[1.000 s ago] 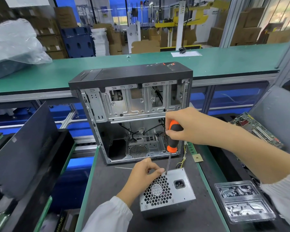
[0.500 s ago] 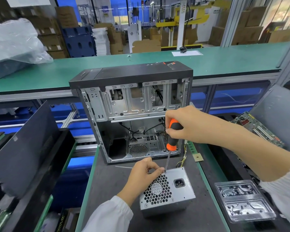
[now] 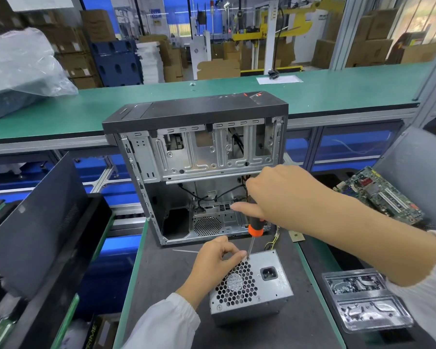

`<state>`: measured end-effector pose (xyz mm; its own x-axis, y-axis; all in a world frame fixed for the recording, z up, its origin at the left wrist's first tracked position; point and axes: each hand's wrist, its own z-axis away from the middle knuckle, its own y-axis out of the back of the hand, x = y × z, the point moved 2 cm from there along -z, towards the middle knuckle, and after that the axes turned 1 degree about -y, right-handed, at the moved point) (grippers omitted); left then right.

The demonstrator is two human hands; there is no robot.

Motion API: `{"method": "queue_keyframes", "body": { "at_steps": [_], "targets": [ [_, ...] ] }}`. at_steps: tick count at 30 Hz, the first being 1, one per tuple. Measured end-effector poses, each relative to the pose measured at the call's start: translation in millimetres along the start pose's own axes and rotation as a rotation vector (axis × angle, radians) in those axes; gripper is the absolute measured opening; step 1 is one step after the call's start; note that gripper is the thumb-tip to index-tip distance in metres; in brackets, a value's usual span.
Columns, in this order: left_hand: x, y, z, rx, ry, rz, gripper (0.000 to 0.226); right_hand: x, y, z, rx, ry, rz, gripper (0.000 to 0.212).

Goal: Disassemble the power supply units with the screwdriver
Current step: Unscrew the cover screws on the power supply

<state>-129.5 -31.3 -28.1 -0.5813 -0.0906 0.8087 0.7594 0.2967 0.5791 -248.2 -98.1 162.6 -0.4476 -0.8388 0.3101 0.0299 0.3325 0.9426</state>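
Observation:
A silver power supply unit (image 3: 264,293) lies on the dark mat, its honeycomb fan grille and black power socket facing up. My right hand (image 3: 280,195) grips the top of an orange and black screwdriver (image 3: 255,229), held nearly upright. Its shaft runs down to the unit's far top edge, with the tip at a corner near the grille. My left hand (image 3: 215,260) holds the unit's far left corner, fingers curled beside the shaft. Yellow and black wires (image 3: 272,241) trail from behind the unit.
An open computer case (image 3: 199,157) stands just behind the unit. A circuit board (image 3: 378,195) leans at the right. Clear plastic trays (image 3: 365,303) sit at the lower right. Dark panels (image 3: 35,222) lean at the left. A green bench (image 3: 212,96) runs across behind.
My right hand has turned on the handle, its fingers now covering most of the orange grip. The screwdriver tip stays at the same corner and my left hand holds still.

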Motion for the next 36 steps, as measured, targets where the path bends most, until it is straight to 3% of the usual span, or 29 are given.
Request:
{"method": "queue_keyframes", "body": {
  "at_steps": [3,8,12,16,19,21,25,28,31,34,36],
  "targets": [
    [1,0,1,0.001,0.004,0.016,0.02,5,-2,-4,-0.022,0.042,-0.001,0.048],
    [1,1,1,0.003,-0.018,0.014,0.017,15,3,-7,-0.275,0.28,-0.374,0.007],
    [4,5,1,-0.069,-0.071,0.051,0.012,24,7,-16,-0.387,0.369,-0.486,0.027],
    [10,12,1,-0.137,-0.151,0.124,0.023,26,6,-24,-0.358,0.34,-0.496,0.026],
    [12,11,-2,-0.097,-0.122,0.19,0.017,20,0,-28,-0.241,0.192,-0.531,0.061],
    [11,8,-4,-0.078,-0.101,0.215,0.014,18,-3,-28,-0.159,0.033,-0.42,0.08],
    [8,7,-6,-0.077,-0.095,0.213,0.012,17,-2,-31,-0.066,-0.059,-0.162,0.065],
    [11,9,-7,-0.112,-0.097,0.228,0.013,19,2,-29,-0.24,0.053,-0.183,0.048],
    [20,12,-10,-0.121,-0.154,0.306,0.02,26,16,-26,-0.394,0.205,-0.267,0.01],
    [28,12,-12,-0.087,-0.187,0.358,0.018,24,24,-26,-0.482,0.323,-0.342,0.028],
    [30,11,-13,-0.075,-0.206,0.359,0.015,19,23,-27,-0.492,0.344,-0.339,0.029]
  ]
}}
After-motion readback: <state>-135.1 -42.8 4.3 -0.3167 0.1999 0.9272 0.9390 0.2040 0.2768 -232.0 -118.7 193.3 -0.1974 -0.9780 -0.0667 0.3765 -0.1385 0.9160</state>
